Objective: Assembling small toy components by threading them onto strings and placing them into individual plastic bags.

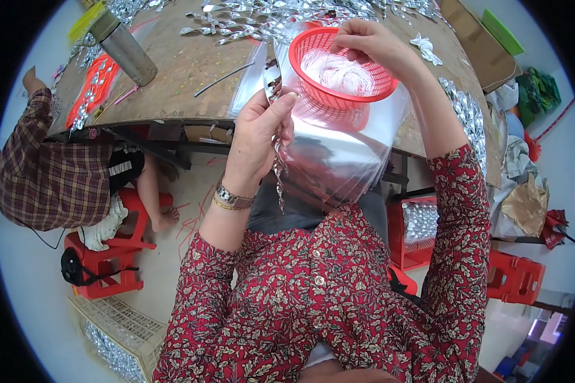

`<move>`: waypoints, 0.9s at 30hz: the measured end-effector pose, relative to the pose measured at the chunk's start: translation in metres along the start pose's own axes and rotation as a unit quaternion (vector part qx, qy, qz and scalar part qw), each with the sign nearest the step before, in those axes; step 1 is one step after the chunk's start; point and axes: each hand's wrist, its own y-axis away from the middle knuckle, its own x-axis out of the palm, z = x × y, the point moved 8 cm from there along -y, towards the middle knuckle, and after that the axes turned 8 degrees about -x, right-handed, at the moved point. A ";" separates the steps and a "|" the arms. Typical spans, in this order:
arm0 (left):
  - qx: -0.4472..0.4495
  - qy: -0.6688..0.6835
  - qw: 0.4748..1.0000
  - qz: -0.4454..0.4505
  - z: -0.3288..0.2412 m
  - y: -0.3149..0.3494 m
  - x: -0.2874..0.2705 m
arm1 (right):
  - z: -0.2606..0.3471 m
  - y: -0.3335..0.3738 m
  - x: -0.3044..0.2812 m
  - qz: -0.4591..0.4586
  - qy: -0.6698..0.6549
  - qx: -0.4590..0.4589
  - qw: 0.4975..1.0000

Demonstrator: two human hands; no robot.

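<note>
My left hand [262, 131] is closed around a twisted silver foil strip [278, 167], held upright over the near edge of the table. One end rises above my thumb and the spiralled tail hangs below my fingers. My right hand [378, 48] hovers over the far rim of a red plastic basket [364, 99], its fingers drawn together in a pinch. Whatever is between those fingertips is too fine to make out. Loose white thread [345, 75] lies coiled inside the basket. Beneath it is a stack of clear plastic bags [338, 159] that overhangs the table edge.
Many foil spirals [255, 25] cover the table's far side. A metal flask [128, 54] stands at left, near a grey rod [223, 79]. Another person in a plaid shirt [64, 179] sits at left. A red stool [514, 274] is at right, a crate [124, 332] lower left.
</note>
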 end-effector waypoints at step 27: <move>-0.001 -0.011 0.998 0.061 -0.006 -0.010 0.070 | 0.051 0.082 -0.029 -0.127 -0.213 -0.092 0.964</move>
